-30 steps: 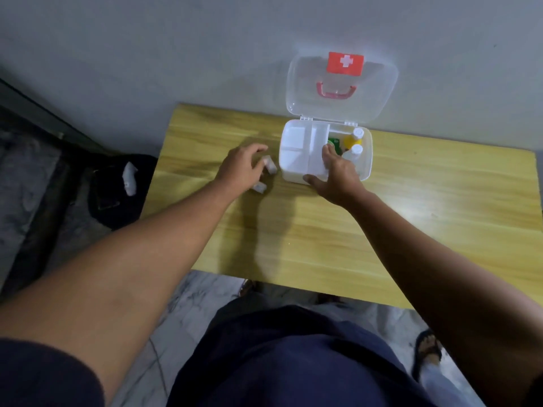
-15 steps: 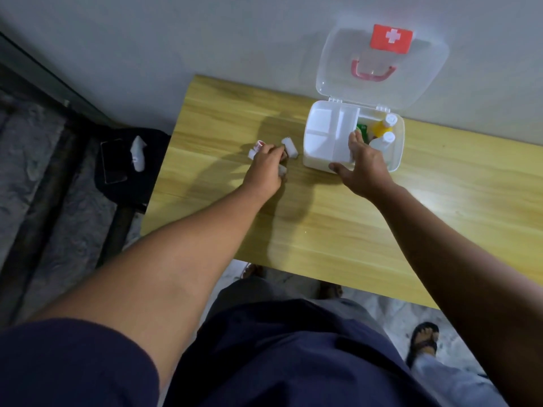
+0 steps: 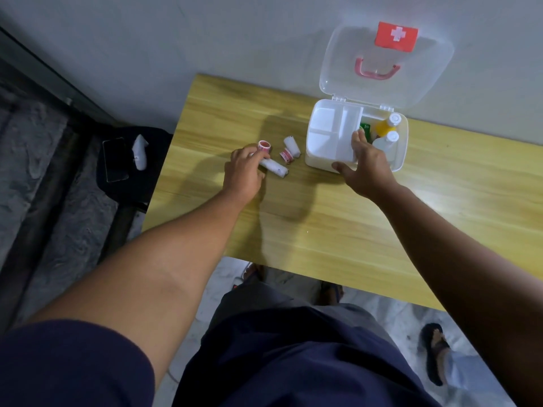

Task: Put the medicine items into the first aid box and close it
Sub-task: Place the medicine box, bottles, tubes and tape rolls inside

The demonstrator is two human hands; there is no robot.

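Observation:
The white first aid box (image 3: 318,163) stands open at the table's back, its clear lid (image 3: 352,83) with a red cross leaning on the wall. Its right part holds a yellow bottle (image 3: 383,127), a white bottle (image 3: 389,139) and a green item (image 3: 366,126). My right hand (image 3: 364,168) grips the box, thumb on the front wall and fingers over the white inner tray (image 3: 329,127). To the left, my left hand (image 3: 244,174) curls over the end of a long white bandage roll (image 3: 276,168), its index finger touching a red-rimmed tape roll (image 3: 264,146). Two small rolls (image 3: 291,145) lie between the hand and the box.
The wooden table (image 3: 323,230) ends just left of my left hand. On the floor beyond that edge lies a black bag (image 3: 152,177) with a phone (image 3: 115,160) and a white object (image 3: 140,151). The wall stands right behind the box. A sandalled foot (image 3: 435,351) is below.
My left hand has drawn back to the left, uncovering the small rolls, and now rests on the long bandage roll. My right hand has stayed on the box.

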